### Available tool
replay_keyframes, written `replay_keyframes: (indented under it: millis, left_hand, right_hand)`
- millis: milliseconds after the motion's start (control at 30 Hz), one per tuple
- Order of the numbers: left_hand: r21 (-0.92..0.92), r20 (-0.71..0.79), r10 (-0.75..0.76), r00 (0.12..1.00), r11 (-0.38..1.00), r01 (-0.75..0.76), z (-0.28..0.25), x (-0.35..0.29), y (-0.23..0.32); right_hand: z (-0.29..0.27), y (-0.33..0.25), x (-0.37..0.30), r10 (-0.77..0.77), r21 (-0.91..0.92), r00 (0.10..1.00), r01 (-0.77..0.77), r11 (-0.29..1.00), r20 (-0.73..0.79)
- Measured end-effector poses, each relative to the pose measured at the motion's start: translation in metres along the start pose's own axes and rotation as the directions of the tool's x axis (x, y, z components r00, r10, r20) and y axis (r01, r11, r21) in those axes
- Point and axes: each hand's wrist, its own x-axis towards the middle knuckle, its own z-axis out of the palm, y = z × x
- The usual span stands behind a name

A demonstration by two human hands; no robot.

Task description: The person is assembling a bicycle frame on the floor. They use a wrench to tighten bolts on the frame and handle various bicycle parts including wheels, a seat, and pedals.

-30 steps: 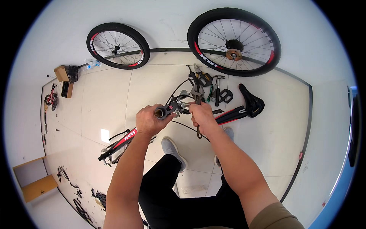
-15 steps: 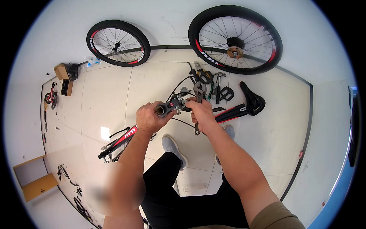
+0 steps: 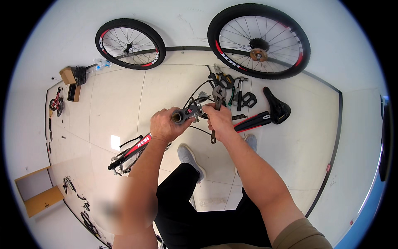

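My left hand is closed around a grey bicycle tube, whose open round end faces up. Metal fittings sit on its right side, and dark cables run from near there. In my right hand is an adjustable wrench, its jaws up and its handle pointing down toward my feet. Thumb and fingertips of that hand are at the metal fittings; whether they touch them I cannot tell. A red, white and black bicycle frame section lies left of my left forearm, partly hidden by it.
Two wheels, a smaller-looking one and one with a cassette, lean on the far wall. A hammer, pedals and other tools lie beyond my hands. A saddle is at right. Boxes stand far left.
The whole view has shifted slightly. Both hands keep their grips on the tube and the wrench, and the wrench's handle end has swung a little to the left.
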Motion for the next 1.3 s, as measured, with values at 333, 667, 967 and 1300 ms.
replay_keyframes:
  millis: [333, 667, 967, 1300]
  left_hand:
    - [-0.008, -0.044, 0.072, 0.996, 0.997, -0.072, 0.003, -0.001, -0.016]
    - [-0.044, 0.128, -0.117, 0.985, 0.991, 0.124, -0.013, -0.01, -0.007]
    - [-0.073, 0.079, -0.085, 0.993, 0.993, 0.091, -0.007, -0.008, -0.006]
    - [-0.059, 0.088, -0.096, 0.992, 0.993, 0.101, -0.008, -0.007, -0.006]
  right_hand:
    - [0.001, 0.009, 0.016, 0.034, -0.14, 0.999, -0.03, 0.99, 0.031]
    - [0.005, 0.01, 0.001, 0.04, -0.012, 0.999, -0.04, 0.999, 0.031]
    - [-0.004, 0.008, 0.015, -0.013, 0.006, 1.0, 0.013, 1.0, 0.016]
    - [0.005, 0.006, 0.006, 0.049, -0.001, 0.999, -0.049, 0.999, -0.008]
